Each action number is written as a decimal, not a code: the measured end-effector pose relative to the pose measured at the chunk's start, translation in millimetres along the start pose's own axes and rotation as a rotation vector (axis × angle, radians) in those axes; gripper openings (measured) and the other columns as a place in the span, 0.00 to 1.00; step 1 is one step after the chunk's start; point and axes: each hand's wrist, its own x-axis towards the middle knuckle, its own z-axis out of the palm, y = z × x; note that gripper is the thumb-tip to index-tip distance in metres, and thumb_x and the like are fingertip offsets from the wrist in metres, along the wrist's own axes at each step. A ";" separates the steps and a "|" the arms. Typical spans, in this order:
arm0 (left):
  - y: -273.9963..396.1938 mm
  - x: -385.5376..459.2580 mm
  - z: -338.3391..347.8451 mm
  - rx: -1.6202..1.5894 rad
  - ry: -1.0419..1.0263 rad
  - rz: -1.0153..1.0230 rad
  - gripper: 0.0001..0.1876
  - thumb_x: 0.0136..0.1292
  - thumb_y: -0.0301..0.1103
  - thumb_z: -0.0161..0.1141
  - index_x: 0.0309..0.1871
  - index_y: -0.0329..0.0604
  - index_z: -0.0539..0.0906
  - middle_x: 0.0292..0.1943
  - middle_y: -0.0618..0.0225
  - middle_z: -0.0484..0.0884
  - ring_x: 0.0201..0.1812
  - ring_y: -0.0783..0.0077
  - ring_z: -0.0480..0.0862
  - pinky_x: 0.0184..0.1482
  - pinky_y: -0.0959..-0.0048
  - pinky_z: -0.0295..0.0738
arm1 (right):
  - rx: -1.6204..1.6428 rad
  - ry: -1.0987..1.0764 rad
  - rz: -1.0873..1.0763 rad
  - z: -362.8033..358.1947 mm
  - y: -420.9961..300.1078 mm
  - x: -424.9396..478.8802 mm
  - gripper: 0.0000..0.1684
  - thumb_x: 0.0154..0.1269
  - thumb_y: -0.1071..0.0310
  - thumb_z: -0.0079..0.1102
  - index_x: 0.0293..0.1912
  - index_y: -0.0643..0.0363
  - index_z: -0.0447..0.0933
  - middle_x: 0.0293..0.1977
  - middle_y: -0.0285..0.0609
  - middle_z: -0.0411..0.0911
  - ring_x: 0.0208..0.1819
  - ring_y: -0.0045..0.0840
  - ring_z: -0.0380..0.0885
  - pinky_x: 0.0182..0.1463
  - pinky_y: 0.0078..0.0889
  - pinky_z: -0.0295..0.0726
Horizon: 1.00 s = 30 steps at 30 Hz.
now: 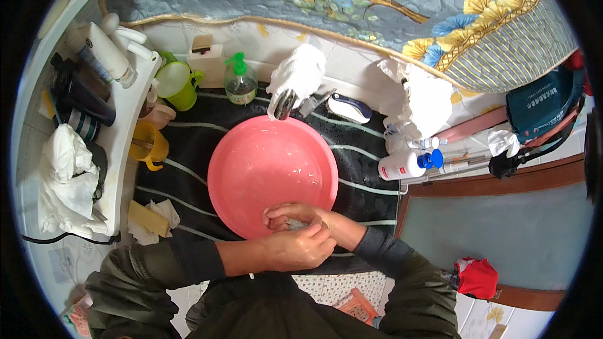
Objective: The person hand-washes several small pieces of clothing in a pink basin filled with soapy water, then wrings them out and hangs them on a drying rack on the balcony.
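A round pink plastic basin (273,165) holding some water stands on a black counter with pale wavy lines. Over its near edge my two wet hands are together. My right hand (294,216) is cupped, its fingers curled over the basin, around a small greyish-white thing (297,224) that is mostly hidden; it may be a cloth. My left hand (306,247) lies across the nearer side with bent fingers, touching the other hand; whether it grips the thing cannot be told. Behind the basin, a faucet (285,103) is draped with a white cloth (304,68).
Behind stand a green-topped pump bottle (240,85) and a brush (348,108). A white lotion bottle (403,165) lies right. Left are a green cup (176,84), a yellow cup (150,143), a yellow block (148,218) on tissue, and a crowded white shelf (123,150).
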 end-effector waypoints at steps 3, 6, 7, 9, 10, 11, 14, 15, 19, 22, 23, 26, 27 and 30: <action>2.4 2.1 -2.3 0.003 0.004 0.043 0.12 0.52 0.42 0.56 0.29 0.43 0.80 0.31 0.64 0.75 0.41 0.59 0.78 0.51 0.63 0.71 | -0.052 -0.168 -0.048 7.8 -7.6 -5.8 0.10 0.72 0.63 0.55 0.38 0.59 0.74 0.27 0.29 0.68 0.30 0.11 0.66 0.35 0.18 0.67; 3.3 6.2 -8.2 0.069 -0.020 0.104 0.13 0.51 0.42 0.56 0.29 0.41 0.81 0.31 0.64 0.75 0.39 0.60 0.78 0.50 0.62 0.72 | -0.074 -0.144 -0.027 7.1 -1.9 -4.8 0.09 0.71 0.64 0.56 0.36 0.58 0.74 0.25 0.27 0.68 0.29 0.11 0.66 0.34 0.18 0.67; 3.0 7.9 -9.0 0.088 -0.014 0.110 0.14 0.51 0.43 0.56 0.29 0.41 0.81 0.31 0.64 0.75 0.39 0.60 0.78 0.49 0.62 0.72 | -0.054 -0.142 0.004 6.2 -1.8 -4.9 0.09 0.71 0.64 0.56 0.36 0.58 0.74 0.25 0.27 0.68 0.28 0.11 0.66 0.34 0.17 0.67; -0.3 11.7 -12.2 0.129 -0.004 0.121 0.14 0.51 0.43 0.56 0.29 0.40 0.82 0.31 0.64 0.75 0.38 0.60 0.78 0.49 0.60 0.73 | -0.017 -0.140 0.066 9.0 -8.3 -5.8 0.09 0.70 0.64 0.56 0.36 0.59 0.74 0.24 0.26 0.67 0.27 0.10 0.66 0.33 0.17 0.67; -1.8 13.4 -15.3 0.137 -0.003 0.129 0.14 0.51 0.43 0.55 0.29 0.40 0.82 0.31 0.65 0.75 0.38 0.61 0.78 0.49 0.60 0.74 | -0.035 -0.136 0.075 13.9 -12.4 -8.3 0.10 0.70 0.63 0.55 0.35 0.59 0.73 0.23 0.25 0.65 0.26 0.09 0.64 0.33 0.16 0.65; -3.5 15.4 -19.0 0.145 -0.003 0.137 0.14 0.51 0.43 0.55 0.29 0.40 0.82 0.31 0.65 0.75 0.37 0.61 0.78 0.49 0.59 0.74 | -0.053 -0.132 0.083 20.4 -16.2 -12.4 0.12 0.71 0.63 0.54 0.34 0.60 0.72 0.23 0.25 0.63 0.26 0.09 0.61 0.32 0.16 0.63; -1.0 18.5 -22.0 0.135 -0.029 0.166 0.14 0.52 0.43 0.55 0.28 0.40 0.82 0.30 0.65 0.75 0.36 0.61 0.78 0.48 0.58 0.75 | -0.120 -0.104 0.063 22.8 -14.5 -16.4 0.13 0.72 0.62 0.53 0.33 0.61 0.71 0.23 0.25 0.62 0.25 0.08 0.61 0.32 0.16 0.62; -0.3 18.4 -22.4 0.127 -0.042 0.172 0.14 0.52 0.42 0.54 0.28 0.40 0.82 0.30 0.65 0.75 0.36 0.61 0.78 0.48 0.57 0.76 | -0.147 -0.093 0.052 21.9 -13.2 -15.9 0.13 0.72 0.62 0.53 0.33 0.61 0.72 0.23 0.25 0.62 0.25 0.08 0.61 0.32 0.16 0.63; 1.9 21.1 -22.5 0.155 -0.007 0.169 0.14 0.52 0.42 0.54 0.28 0.40 0.82 0.29 0.65 0.75 0.34 0.62 0.78 0.47 0.57 0.76 | -0.199 -0.085 0.015 18.0 -9.2 -17.2 0.12 0.70 0.64 0.54 0.34 0.62 0.74 0.24 0.27 0.67 0.27 0.09 0.64 0.33 0.17 0.65; 5.7 23.3 -22.4 0.146 -0.018 0.184 0.14 0.53 0.42 0.54 0.28 0.40 0.82 0.28 0.65 0.75 0.33 0.62 0.78 0.46 0.56 0.76 | -0.225 -0.067 -0.021 20.4 -4.0 -20.4 0.10 0.67 0.65 0.55 0.32 0.61 0.76 0.23 0.28 0.69 0.27 0.11 0.67 0.33 0.19 0.68; 3.9 25.9 -23.0 0.143 -0.025 0.205 0.14 0.53 0.42 0.54 0.28 0.40 0.82 0.28 0.65 0.75 0.33 0.62 0.78 0.46 0.56 0.76 | -0.208 -0.065 -0.019 16.3 -0.6 -21.0 0.10 0.67 0.65 0.54 0.32 0.61 0.76 0.23 0.28 0.69 0.27 0.12 0.67 0.33 0.19 0.68; 7.6 26.3 -25.6 0.136 -0.039 0.192 0.15 0.53 0.42 0.54 0.28 0.39 0.82 0.28 0.64 0.75 0.33 0.61 0.78 0.46 0.56 0.75 | -0.161 -0.065 0.056 24.4 -5.7 -23.0 0.10 0.67 0.65 0.54 0.32 0.61 0.76 0.23 0.28 0.69 0.27 0.11 0.67 0.33 0.19 0.68; 8.6 26.2 -25.2 0.123 -0.032 0.187 0.15 0.53 0.42 0.54 0.28 0.39 0.82 0.28 0.63 0.75 0.33 0.60 0.78 0.46 0.56 0.75 | -0.135 -0.052 0.086 26.4 -6.9 -24.3 0.10 0.67 0.65 0.54 0.32 0.61 0.77 0.23 0.28 0.69 0.27 0.11 0.67 0.33 0.18 0.68; 12.5 24.9 -28.1 0.140 -0.018 0.185 0.15 0.53 0.42 0.54 0.28 0.39 0.82 0.28 0.62 0.76 0.34 0.60 0.79 0.46 0.57 0.75 | -0.171 -0.106 0.085 26.4 1.1 -21.9 0.13 0.70 0.63 0.54 0.39 0.65 0.77 0.24 0.26 0.67 0.28 0.09 0.65 0.34 0.14 0.66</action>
